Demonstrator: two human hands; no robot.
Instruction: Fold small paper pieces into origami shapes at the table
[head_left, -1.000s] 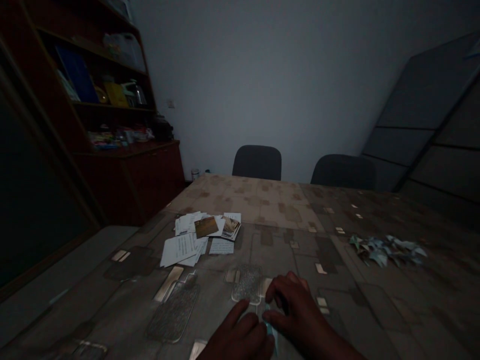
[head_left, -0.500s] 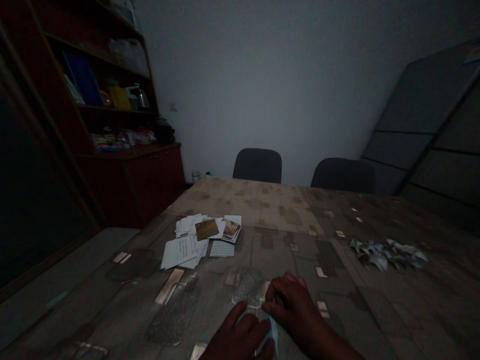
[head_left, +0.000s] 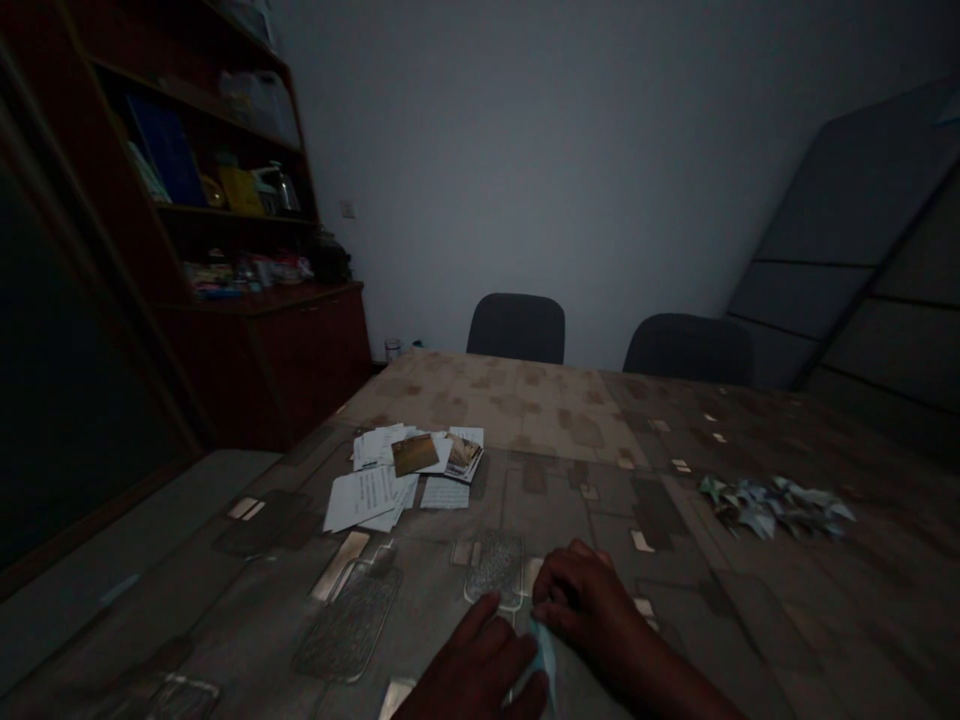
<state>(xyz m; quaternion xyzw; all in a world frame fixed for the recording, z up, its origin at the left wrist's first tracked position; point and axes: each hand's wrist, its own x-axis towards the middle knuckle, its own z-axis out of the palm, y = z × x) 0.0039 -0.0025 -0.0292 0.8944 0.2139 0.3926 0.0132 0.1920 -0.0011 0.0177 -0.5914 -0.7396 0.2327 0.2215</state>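
A narrow light-blue folded piece, seemingly paper (head_left: 546, 658), lies between my hands at the near edge of the view. My right hand (head_left: 589, 605) pinches its upper tip, fingers curled together. My left hand (head_left: 487, 665) rests on the table at the left side of the piece, its fingers spread and some fingertips touching it. The piece's lower end runs out of view. Printed white cards (head_left: 364, 498) lie spread farther up on the left, with a brown picture card (head_left: 414, 455) on top. A heap of folded pale paper shapes (head_left: 776, 508) sits at the right.
A patterned cloth covers the table (head_left: 517, 400). Two dark chairs (head_left: 517, 328) stand at its far side. On the left is a wooden cabinet (head_left: 300, 360) with shelves of items; a glass jar (head_left: 392, 349) stands near it. A grey panelled piece (head_left: 817, 220) leans at the right.
My right hand has shifted very slightly to the right, still at the tip of the blue piece. The cards and the heap have not moved.
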